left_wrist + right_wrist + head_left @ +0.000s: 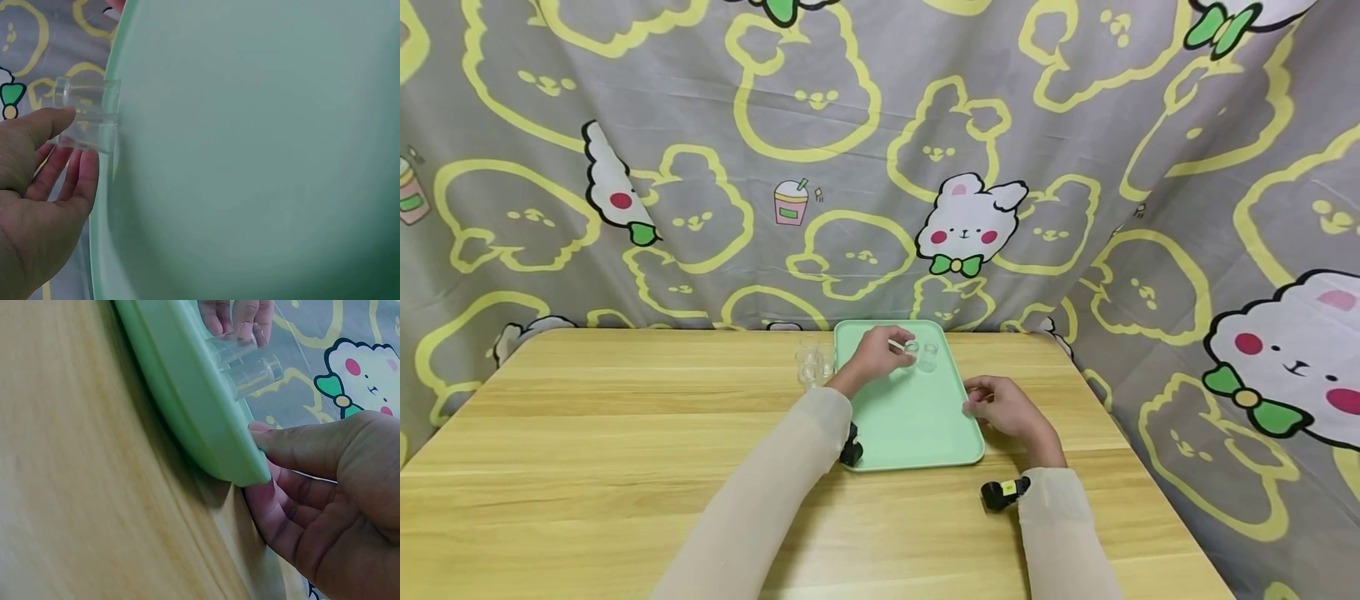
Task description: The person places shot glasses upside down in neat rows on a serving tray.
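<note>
A light green tray (917, 425) lies on the table, and two small clear glasses stand upright near its far end. My left hand (878, 353) pinches the left glass (911, 348) between thumb and fingers; its base looks to be on the tray. Close beside it stands the other glass (929, 357). In the left wrist view, the thumb of my left hand (37, 206) lies against a clear glass (90, 97). My right hand (1006, 406) grips the tray's right rim. The right wrist view shows its thumb on top of the rim, with fingers of my right hand (350, 494) underneath.
Several clear glasses (809, 365) stand in a cluster on the wooden table (625, 450), just left of the tray. Behind the table hangs a patterned grey curtain (865, 192). Black cameras (1000, 495) are strapped at both wrists.
</note>
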`<state>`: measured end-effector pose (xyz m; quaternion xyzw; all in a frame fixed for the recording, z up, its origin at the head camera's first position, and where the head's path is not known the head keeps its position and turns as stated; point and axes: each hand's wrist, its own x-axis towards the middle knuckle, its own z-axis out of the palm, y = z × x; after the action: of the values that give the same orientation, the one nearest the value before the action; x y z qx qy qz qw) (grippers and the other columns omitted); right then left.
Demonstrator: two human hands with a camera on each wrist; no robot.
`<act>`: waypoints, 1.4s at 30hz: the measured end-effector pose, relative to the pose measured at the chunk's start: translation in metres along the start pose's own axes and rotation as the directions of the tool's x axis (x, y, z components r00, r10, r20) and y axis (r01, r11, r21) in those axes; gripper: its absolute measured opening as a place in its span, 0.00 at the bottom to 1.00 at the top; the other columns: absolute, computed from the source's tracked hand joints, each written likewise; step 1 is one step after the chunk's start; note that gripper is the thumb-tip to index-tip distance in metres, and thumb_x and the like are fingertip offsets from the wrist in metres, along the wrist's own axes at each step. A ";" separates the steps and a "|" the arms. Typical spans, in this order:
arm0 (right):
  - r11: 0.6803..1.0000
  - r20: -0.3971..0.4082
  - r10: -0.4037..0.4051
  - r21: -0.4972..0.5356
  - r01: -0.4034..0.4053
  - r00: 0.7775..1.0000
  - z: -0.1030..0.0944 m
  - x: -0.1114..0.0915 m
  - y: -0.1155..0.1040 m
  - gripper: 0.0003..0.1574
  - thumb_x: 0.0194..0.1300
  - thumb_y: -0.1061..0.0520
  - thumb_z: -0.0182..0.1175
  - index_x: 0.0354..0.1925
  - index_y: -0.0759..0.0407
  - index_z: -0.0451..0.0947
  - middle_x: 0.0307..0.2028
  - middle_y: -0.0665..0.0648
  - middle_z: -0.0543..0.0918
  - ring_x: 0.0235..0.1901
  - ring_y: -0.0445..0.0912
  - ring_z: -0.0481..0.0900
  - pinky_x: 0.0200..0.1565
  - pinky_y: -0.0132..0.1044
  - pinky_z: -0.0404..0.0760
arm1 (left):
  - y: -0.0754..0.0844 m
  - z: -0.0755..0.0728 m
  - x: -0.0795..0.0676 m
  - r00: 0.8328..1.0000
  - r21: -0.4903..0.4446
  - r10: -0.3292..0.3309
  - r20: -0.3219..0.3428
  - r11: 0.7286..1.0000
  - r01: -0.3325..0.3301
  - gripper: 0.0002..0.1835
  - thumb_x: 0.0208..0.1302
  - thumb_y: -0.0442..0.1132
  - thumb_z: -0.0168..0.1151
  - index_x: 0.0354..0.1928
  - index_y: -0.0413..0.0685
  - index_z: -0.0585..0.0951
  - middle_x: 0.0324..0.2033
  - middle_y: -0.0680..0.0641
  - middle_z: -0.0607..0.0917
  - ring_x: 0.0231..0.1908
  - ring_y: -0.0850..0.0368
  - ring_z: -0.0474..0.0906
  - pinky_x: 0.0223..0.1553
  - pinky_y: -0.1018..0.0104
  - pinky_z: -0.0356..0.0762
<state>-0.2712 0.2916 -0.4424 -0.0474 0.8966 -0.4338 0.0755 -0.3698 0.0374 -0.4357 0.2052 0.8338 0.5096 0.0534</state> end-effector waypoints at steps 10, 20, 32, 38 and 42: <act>1.000 0.005 -0.008 0.010 0.008 1.000 0.000 -0.002 -0.002 0.25 0.72 0.64 0.62 0.64 0.71 0.74 0.41 0.60 0.79 0.39 0.50 0.77 0.39 0.41 0.82 | 0.014 -0.023 -0.001 1.000 0.022 0.003 0.026 1.000 -0.004 0.23 0.65 0.34 0.72 0.61 0.38 0.81 0.56 0.38 0.83 0.52 0.47 0.82 0.52 0.61 0.82; 1.000 0.002 -0.006 0.011 0.005 1.000 0.000 -0.003 -0.003 0.25 0.72 0.65 0.62 0.64 0.72 0.74 0.41 0.60 0.79 0.39 0.50 0.77 0.40 0.41 0.83 | 0.031 -0.058 -0.006 1.000 0.064 0.005 0.001 0.998 -0.005 0.20 0.66 0.35 0.71 0.59 0.43 0.81 0.53 0.44 0.83 0.53 0.48 0.79 0.55 0.57 0.80; 1.000 -0.001 -0.011 0.013 0.011 1.000 0.001 -0.002 -0.002 0.25 0.71 0.65 0.63 0.64 0.72 0.74 0.41 0.61 0.79 0.40 0.50 0.78 0.40 0.40 0.84 | 0.022 -0.104 -0.022 0.998 0.116 0.057 -0.038 0.992 -0.052 0.20 0.66 0.34 0.70 0.59 0.40 0.82 0.51 0.40 0.83 0.52 0.45 0.81 0.54 0.55 0.80; 1.000 0.001 -0.017 0.009 0.017 1.000 0.002 -0.003 -0.001 0.26 0.71 0.65 0.63 0.64 0.72 0.74 0.41 0.61 0.79 0.40 0.51 0.77 0.38 0.39 0.83 | 0.011 -0.126 -0.031 0.996 0.132 0.060 -0.064 0.990 -0.051 0.19 0.65 0.32 0.70 0.57 0.38 0.81 0.51 0.37 0.83 0.52 0.42 0.81 0.55 0.53 0.80; 1.000 0.003 -0.019 0.007 0.019 1.000 0.002 -0.003 -0.002 0.25 0.71 0.65 0.63 0.63 0.72 0.74 0.41 0.61 0.79 0.39 0.51 0.77 0.38 0.39 0.83 | 0.002 -0.138 -0.036 0.995 0.152 0.055 -0.086 0.988 -0.042 0.19 0.65 0.32 0.71 0.57 0.37 0.81 0.51 0.36 0.83 0.51 0.41 0.81 0.56 0.52 0.80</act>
<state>-0.2680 0.2893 -0.4417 -0.0563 0.8944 -0.4376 0.0731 -0.3775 -0.0906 -0.3730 0.2057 0.8662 0.4553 -0.0122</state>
